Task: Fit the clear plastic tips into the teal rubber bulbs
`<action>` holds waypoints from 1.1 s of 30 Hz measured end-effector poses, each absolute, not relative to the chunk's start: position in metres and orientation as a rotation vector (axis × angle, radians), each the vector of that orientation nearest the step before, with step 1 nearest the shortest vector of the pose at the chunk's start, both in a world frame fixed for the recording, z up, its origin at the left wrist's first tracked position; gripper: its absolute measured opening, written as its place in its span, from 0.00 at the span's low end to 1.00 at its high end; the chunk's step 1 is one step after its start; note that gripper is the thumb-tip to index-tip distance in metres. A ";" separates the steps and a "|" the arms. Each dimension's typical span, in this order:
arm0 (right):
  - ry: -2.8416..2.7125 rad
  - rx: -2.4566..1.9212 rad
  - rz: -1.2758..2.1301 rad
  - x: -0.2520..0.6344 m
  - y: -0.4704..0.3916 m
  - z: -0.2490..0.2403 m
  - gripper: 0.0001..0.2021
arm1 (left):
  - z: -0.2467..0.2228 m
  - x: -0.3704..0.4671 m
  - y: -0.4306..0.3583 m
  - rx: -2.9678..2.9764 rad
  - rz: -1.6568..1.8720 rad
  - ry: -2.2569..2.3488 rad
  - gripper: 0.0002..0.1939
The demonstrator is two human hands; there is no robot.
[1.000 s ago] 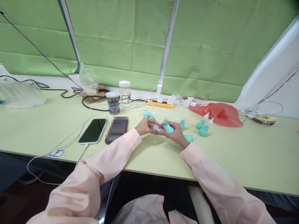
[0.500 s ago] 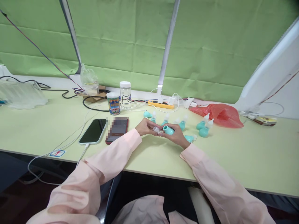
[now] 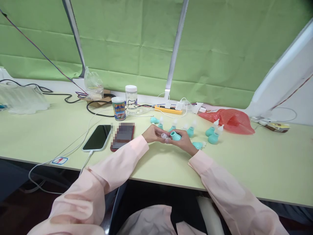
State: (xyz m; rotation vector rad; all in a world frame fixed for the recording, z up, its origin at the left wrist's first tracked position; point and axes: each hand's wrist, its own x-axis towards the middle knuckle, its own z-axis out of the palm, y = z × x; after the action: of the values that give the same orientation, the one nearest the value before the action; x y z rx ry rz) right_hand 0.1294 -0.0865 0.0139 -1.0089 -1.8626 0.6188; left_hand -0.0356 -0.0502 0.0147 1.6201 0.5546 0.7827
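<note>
My right hand (image 3: 186, 142) is wrapped round a teal rubber bulb (image 3: 175, 135), whose open mouth faces up and to the left. Closed on a small clear plastic nozzle (image 3: 164, 135) is my left hand (image 3: 153, 133); the fingertips of both hands meet near it. Bulb and nozzle are apart. Just behind the hands stand teal bulbs with clear tips (image 3: 190, 131). Another teal bulb (image 3: 197, 145) lies on its side by my right wrist. Two more with white tips (image 3: 213, 138) stand to the right.
Two phones, one with a white cable (image 3: 97, 138) and one red-edged (image 3: 123, 138), lie left of my hands. Behind are a printed cup (image 3: 119, 109), a clear jar (image 3: 131, 99) and a yellow power strip (image 3: 168, 109). A red plastic bag (image 3: 231, 120) sits at the back right.
Both hands stay almost in place, still holding the bulb and the nozzle. The right hand and bulb have shifted very slightly left.
</note>
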 end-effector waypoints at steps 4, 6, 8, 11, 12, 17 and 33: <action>-1.783 -1.025 0.550 0.130 -0.085 0.013 0.15 | 0.019 -0.034 -0.054 1.572 0.791 0.544 0.22; -1.757 -1.023 0.527 0.130 -0.085 0.013 0.17 | 0.023 -0.033 -0.056 1.531 0.813 0.541 0.22; -1.763 -1.013 0.537 0.130 -0.085 0.011 0.17 | 0.025 -0.033 -0.057 1.476 0.834 0.556 0.22; -1.777 -1.006 0.556 0.129 -0.087 0.008 0.15 | 0.027 -0.035 -0.056 1.415 0.882 0.599 0.18; -1.781 -1.014 0.549 0.128 -0.087 0.006 0.14 | 0.027 -0.036 -0.055 1.422 0.889 0.611 0.17; -1.846 -1.098 0.350 0.127 -0.087 0.002 0.10 | 0.023 -0.037 -0.050 1.530 0.794 0.617 0.16; -1.913 -1.076 0.153 0.129 -0.084 -0.001 0.05 | 0.022 -0.035 -0.050 1.763 1.045 0.714 0.18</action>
State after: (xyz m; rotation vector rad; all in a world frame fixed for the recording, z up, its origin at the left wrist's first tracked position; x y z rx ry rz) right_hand 0.1286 -0.0839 -0.0009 -1.0762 -1.9128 0.1530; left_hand -0.0346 -0.0497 0.0216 1.7625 0.7143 1.0454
